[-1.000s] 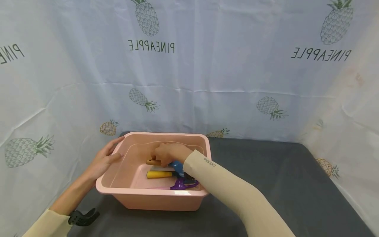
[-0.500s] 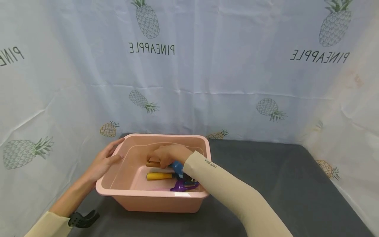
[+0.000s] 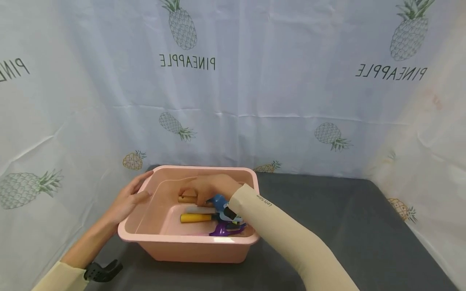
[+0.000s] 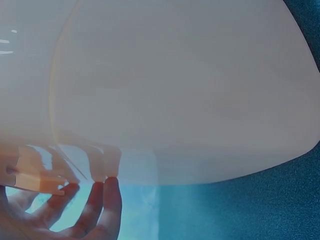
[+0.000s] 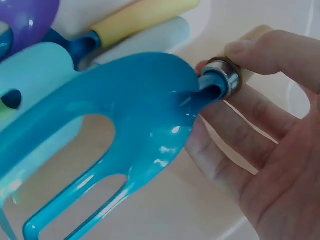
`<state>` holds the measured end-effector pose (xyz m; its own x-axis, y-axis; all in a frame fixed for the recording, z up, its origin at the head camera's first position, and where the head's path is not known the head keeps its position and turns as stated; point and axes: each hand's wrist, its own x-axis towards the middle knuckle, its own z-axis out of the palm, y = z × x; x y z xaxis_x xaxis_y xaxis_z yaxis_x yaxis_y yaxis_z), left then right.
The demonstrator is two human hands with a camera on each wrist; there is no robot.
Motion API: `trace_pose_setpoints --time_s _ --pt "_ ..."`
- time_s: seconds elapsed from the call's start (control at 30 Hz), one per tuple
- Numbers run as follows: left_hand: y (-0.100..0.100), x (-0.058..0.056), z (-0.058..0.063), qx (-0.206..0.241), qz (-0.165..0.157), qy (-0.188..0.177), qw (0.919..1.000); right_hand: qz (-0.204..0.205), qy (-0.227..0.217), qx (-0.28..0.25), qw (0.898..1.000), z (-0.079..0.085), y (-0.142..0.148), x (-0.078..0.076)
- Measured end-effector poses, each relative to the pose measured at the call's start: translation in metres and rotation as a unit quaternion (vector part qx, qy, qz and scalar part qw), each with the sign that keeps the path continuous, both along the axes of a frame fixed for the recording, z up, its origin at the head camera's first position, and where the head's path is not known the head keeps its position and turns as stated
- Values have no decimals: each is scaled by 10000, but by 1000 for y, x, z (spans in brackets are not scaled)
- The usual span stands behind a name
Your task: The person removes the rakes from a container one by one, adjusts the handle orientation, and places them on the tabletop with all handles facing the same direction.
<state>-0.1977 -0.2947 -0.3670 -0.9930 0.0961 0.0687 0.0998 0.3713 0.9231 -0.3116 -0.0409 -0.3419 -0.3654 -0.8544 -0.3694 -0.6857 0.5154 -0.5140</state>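
A pink basin [image 3: 198,250] stands on the dark table. My left hand [image 3: 127,200] holds its left rim, and the fingertips show at the edge in the left wrist view. Inside the basin, my right hand [image 3: 205,188] grips the wooden handle [image 3: 186,199] of a blue garden hand fork [image 5: 145,100]. In the right wrist view the thumb lies along the handle beside the metal collar [image 5: 225,75], with fingers on the other side. The fork's blue head points away from the palm, over the other tools.
Beside the fork lie a yellow-handled tool [image 3: 195,218], a pale handle [image 3: 200,209] and a purple tool [image 3: 220,230], crowded toward the basin's right. Dark table [image 3: 327,226] extends to the right. A pineapple-print curtain [image 3: 255,89] hangs behind and at both sides.
My right hand has shifted slightly left with the fork, and more of the blue head shows beside the sleeve. My left hand stays on the rim.
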Motion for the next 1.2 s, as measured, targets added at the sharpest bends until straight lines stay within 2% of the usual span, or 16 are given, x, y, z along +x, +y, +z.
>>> trace_pose_setpoints --time_s 0.07,0.17,0.33,0.43,0.73,0.93,1.2 --pt "0 0 0 21 2 1 10000 103 26 -44 9999 3 1 -1" --pt "0 -1 0 44 4 -26 10000 194 299 -23 9994 10 2 -1" --pt "1 -4 1 64 -9 -80 9999 384 1075 0 9935 24 5 3" --pt "1 -4 0 66 -25 -89 9999 479 1289 0 9905 35 8 7" --pt "-1 -2 -1 -30 9 -134 9999 231 1222 -134 9921 72 26 17" --pt "-3 -3 -3 -163 20 -114 9998 197 1477 -210 9886 93 44 20" --pt "-3 -4 -3 -36 -18 -145 9999 72 1759 -115 9843 113 75 22"
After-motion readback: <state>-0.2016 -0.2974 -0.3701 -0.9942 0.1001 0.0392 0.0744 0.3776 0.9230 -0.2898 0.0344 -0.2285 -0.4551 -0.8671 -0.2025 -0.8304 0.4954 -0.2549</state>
